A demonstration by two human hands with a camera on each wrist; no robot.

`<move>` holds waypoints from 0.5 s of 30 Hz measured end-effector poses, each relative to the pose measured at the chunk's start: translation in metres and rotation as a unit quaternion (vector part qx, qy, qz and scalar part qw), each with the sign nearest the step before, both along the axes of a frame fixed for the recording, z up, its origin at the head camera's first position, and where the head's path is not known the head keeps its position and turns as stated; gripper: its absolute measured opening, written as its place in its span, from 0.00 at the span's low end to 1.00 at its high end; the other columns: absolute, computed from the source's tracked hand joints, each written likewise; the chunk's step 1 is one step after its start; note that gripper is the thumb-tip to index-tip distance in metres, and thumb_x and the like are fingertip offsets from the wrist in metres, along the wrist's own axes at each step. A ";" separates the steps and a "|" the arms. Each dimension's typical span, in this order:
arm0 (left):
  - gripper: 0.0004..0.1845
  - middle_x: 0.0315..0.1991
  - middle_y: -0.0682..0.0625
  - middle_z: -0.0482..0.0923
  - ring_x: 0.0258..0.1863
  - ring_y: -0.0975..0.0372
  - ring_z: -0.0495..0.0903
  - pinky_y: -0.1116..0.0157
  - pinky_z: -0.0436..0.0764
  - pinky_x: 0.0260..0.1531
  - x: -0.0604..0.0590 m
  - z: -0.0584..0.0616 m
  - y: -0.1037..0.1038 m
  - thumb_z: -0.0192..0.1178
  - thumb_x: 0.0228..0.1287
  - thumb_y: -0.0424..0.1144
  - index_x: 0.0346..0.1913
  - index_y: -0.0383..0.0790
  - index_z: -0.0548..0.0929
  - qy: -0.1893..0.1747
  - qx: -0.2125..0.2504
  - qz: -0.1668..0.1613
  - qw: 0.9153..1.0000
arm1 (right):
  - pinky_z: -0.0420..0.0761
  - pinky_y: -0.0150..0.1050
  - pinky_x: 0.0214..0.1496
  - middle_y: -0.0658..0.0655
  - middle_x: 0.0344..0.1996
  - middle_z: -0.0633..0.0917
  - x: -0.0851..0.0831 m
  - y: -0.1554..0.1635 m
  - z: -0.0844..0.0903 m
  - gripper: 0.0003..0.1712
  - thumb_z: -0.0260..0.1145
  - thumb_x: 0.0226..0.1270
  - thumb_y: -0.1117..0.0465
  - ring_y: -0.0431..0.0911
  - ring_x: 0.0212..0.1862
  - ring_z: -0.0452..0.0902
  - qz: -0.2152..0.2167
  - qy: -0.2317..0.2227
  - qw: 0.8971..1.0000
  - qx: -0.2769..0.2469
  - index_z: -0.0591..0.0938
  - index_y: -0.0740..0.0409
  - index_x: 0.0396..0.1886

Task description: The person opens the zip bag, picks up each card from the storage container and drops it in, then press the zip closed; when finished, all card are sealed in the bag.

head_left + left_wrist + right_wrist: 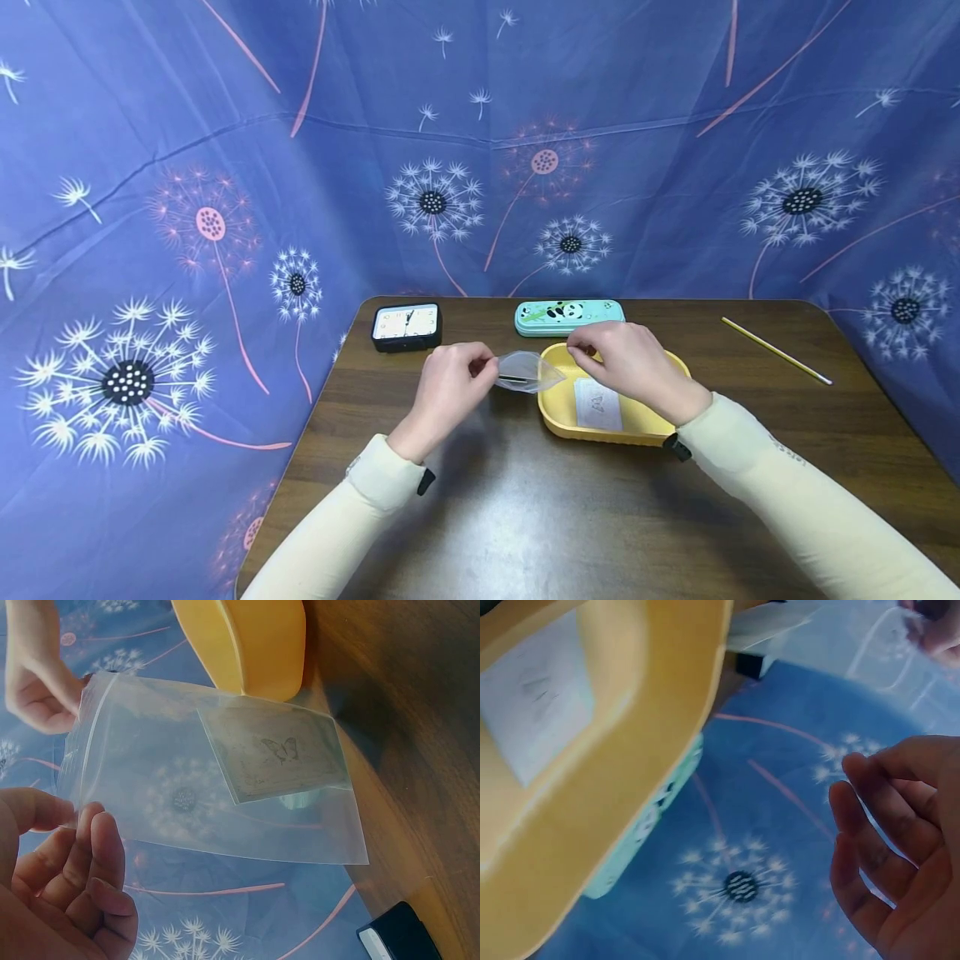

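Observation:
My left hand [455, 379] pinches a clear zip bag [525, 371] near its zip edge, left of a yellow basket [555, 417]. Inside the bag lies a card with a butterfly picture [281, 750], plain to see in the left wrist view. Above the basket hovers my right hand [626, 358], its fingers loosely bent and nothing seen between them in the right wrist view [900, 832]. The bag's pointed corner reaches toward this hand, apart from it in the head view. On the basket's floor is a pale card with a faint drawing [597, 404].
Behind the basket lies a mint pencil case with pandas [570, 317]. A black-framed clock [407, 325] stands at the table's back left. To the right rests a yellow pencil [776, 350]. A blue dandelion-print cloth [487, 150] hangs behind the wooden table [510, 517].

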State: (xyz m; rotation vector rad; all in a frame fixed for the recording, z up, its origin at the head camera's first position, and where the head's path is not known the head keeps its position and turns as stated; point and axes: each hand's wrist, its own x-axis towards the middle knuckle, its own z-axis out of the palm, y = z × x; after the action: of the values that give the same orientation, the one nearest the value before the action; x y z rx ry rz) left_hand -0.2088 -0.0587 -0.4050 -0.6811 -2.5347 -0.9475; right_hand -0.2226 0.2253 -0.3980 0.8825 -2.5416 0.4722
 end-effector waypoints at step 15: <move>0.07 0.22 0.62 0.78 0.19 0.69 0.73 0.66 0.75 0.24 0.000 -0.002 -0.001 0.64 0.67 0.35 0.32 0.47 0.90 0.001 0.000 0.000 1.000 | 0.67 0.40 0.27 0.42 0.18 0.73 -0.022 0.033 -0.043 0.16 0.66 0.67 0.69 0.40 0.22 0.65 -0.035 -0.138 0.986 0.086 0.80 0.45 0.22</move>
State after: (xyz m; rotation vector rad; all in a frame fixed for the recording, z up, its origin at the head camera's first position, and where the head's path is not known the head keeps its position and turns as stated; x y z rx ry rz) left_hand -0.2089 -0.0602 -0.4070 -0.6823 -2.5334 -0.9472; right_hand -0.2446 0.2587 -0.4408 0.8342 -2.8924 0.3804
